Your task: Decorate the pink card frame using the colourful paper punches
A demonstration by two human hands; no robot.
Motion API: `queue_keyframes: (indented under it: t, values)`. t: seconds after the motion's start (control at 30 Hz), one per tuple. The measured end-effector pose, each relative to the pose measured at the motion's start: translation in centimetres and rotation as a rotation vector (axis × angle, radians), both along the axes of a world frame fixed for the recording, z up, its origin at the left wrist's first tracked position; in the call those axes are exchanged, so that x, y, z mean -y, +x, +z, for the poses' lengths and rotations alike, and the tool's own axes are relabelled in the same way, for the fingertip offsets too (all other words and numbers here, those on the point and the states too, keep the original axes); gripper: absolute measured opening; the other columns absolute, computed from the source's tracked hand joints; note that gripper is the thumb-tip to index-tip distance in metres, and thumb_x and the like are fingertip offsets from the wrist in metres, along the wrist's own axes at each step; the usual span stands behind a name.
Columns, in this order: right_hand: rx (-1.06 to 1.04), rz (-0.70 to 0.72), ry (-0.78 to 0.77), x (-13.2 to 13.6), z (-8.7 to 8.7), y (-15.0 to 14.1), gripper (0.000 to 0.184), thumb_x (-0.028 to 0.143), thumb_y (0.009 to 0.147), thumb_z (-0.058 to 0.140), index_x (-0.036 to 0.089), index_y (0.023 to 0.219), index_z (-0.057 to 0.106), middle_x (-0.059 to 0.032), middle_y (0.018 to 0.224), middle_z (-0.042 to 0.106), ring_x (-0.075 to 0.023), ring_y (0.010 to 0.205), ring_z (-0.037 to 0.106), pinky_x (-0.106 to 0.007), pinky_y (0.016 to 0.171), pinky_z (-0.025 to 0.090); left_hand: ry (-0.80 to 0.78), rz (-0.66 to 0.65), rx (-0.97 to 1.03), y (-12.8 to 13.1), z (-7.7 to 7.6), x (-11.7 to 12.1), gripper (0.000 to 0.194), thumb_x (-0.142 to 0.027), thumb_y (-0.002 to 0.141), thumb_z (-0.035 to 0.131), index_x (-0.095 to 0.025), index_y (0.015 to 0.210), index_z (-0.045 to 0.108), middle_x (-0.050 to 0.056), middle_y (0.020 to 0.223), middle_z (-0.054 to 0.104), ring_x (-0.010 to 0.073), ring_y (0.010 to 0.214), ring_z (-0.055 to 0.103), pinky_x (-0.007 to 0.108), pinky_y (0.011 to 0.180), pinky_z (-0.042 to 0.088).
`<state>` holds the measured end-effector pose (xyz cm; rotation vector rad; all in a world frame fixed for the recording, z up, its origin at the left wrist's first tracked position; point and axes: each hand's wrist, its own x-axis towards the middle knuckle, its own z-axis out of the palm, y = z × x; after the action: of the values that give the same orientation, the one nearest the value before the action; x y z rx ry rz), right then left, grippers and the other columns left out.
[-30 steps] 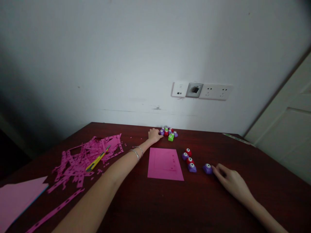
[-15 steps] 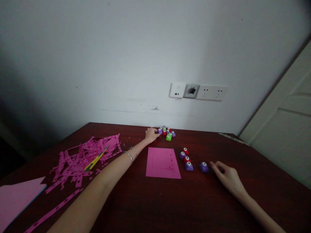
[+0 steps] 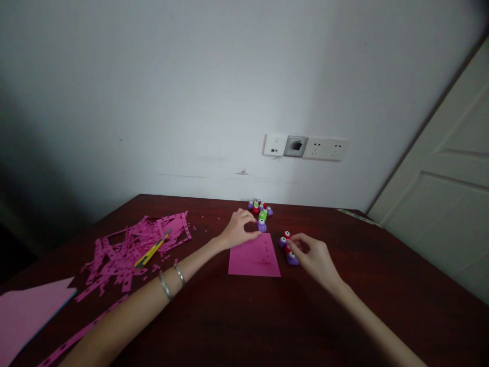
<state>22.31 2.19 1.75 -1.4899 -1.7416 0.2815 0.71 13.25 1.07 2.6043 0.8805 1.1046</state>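
Observation:
My left hand is curled round a small purple craft punch with a white eye-like button, at the top edge of a pink sheet. Thumb and fingers reach its left side. A group of red, green and purple punches stands just behind it. My right hand is pinched, with its fingertips on a red craft punch in a small cluster right of the sheet. That cluster also has a purple punch in front, a purple one at left and a red one behind. My fingers partly cover it.
Pink punched scraps lie heaped at left, with a yellow utility knife on them. A stack of pink paper sits at the front left. A flat ruler-like strip lies at the back right, near the wall.
My left hand has come forward from the back group, and a purple punch now stands by it. My right hand has moved left to the small cluster; the lone purple punch is out of sight.

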Motion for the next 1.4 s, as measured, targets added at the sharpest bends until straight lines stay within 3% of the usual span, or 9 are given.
queue_keyframes:
  t: [0.23, 0.57, 0.97, 1.1, 1.23, 1.4]
  values:
    - [0.015, 0.025, 0.022, -0.7, 1.1, -4.3, 0.022, 0.032, 0.079, 0.052, 0.015, 0.076, 0.066, -0.0041, 0.064, 0.064, -0.016, 0.058, 0.058, -0.025, 0.057, 0.043, -0.024, -0.018, 0.064, -0.3, -0.1, 2.8, 0.025, -0.039, 0.071, 0.064, -0.02, 0.088, 0.062, 0.004, 0.091, 0.059, 0.0189, 0.09, 0.048, 0.036, 0.083, 0.037]
    - [0.098, -0.026, -0.036, -1.5, 1.2, -5.3, 0.026, 0.036, 0.075, 0.058, 0.014, 0.081, 0.07, -0.007, 0.07, 0.07, -0.0197, 0.064, 0.063, -0.027, 0.061, 0.044, -0.018, 0.01, 0.048, -0.5, -0.4, 3.0, 0.023, -0.036, 0.072, 0.063, -0.02, 0.088, 0.063, 0.004, 0.09, 0.06, 0.0197, 0.09, 0.048, 0.037, 0.082, 0.037]
    - [0.197, -0.084, -0.062, -2.2, 1.9, -6.4, 0.027, 0.038, 0.074, 0.055, 0.017, 0.063, 0.066, -0.0075, 0.06, 0.067, -0.0208, 0.059, 0.063, -0.024, 0.052, 0.038, 0.005, 0.015, 0.027, -0.5, -0.8, 2.8, 0.022, -0.034, 0.073, 0.062, -0.021, 0.091, 0.064, 0.004, 0.091, 0.059, 0.0196, 0.091, 0.047, 0.036, 0.082, 0.037]
    - [0.197, -0.129, -0.076, -2.4, 1.9, -5.8, 0.029, 0.04, 0.074, 0.055, 0.018, 0.057, 0.063, -0.0077, 0.057, 0.066, -0.0209, 0.057, 0.063, -0.024, 0.05, 0.038, -0.046, -0.025, -0.011, -1.1, 0.1, 2.2, 0.029, -0.037, 0.072, 0.064, -0.023, 0.097, 0.063, 0.004, 0.097, 0.059, 0.0199, 0.094, 0.048, 0.037, 0.086, 0.036]
    - [0.14, -0.18, -0.169, -1.4, 1.4, -4.7, 0.031, 0.043, 0.074, 0.053, 0.018, 0.059, 0.063, -0.007, 0.057, 0.066, -0.0191, 0.05, 0.061, -0.024, 0.045, 0.038, -0.131, -0.047, -0.143, -2.4, 0.7, 0.4, 0.017, -0.028, 0.076, 0.058, -0.023, 0.09, 0.066, 0.003, 0.094, 0.062, 0.0179, 0.092, 0.052, 0.033, 0.087, 0.037]
    - [0.128, -0.166, -0.246, 1.2, -0.7, -4.3, 0.032, 0.044, 0.075, 0.052, 0.019, 0.057, 0.062, -0.0046, 0.05, 0.062, -0.0187, 0.046, 0.06, -0.024, 0.044, 0.038, -0.262, 0.009, -0.347, -3.4, -0.8, -2.1, 0.014, -0.027, 0.072, 0.059, -0.02, 0.08, 0.069, 0.004, 0.086, 0.066, 0.0194, 0.084, 0.057, 0.029, 0.079, 0.041]
